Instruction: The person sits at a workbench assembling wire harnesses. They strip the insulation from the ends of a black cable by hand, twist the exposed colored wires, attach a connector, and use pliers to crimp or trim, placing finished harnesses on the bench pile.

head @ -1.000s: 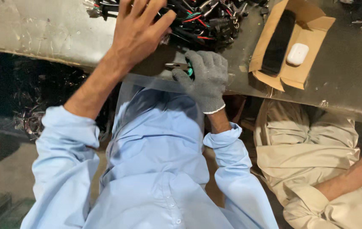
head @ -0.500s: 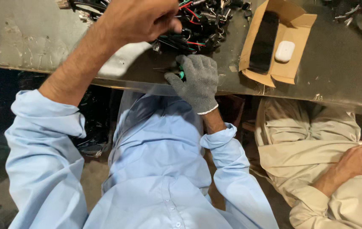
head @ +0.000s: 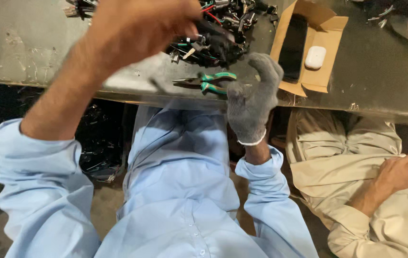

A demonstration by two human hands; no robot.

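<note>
Grey knit covers the right hand point(head: 253, 98), raised at the table point(head: 32, 52) edge, its grip loose and empty; the pliers point(head: 207, 82) lie just to its left on the table, long axis across, green handles toward the glove. Farther off, the bare left hand point(head: 139, 26) is blurred, its grip curled at the wire pile point(head: 213, 33), seemingly pinching wires. A cardboard box point(head: 309, 45) sits right of the pile

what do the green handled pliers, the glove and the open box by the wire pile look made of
Green-handled pliers: dull grey metal jaws, handles seemingly rubber or plastic sleeves with a matte green-and-black look. Grey glove on the right hand: knitted fabric, fuzzy ribbed surface, white cuff edge. Open brown box: plain cardboard, raw tan flaps with folded creases.
</note>
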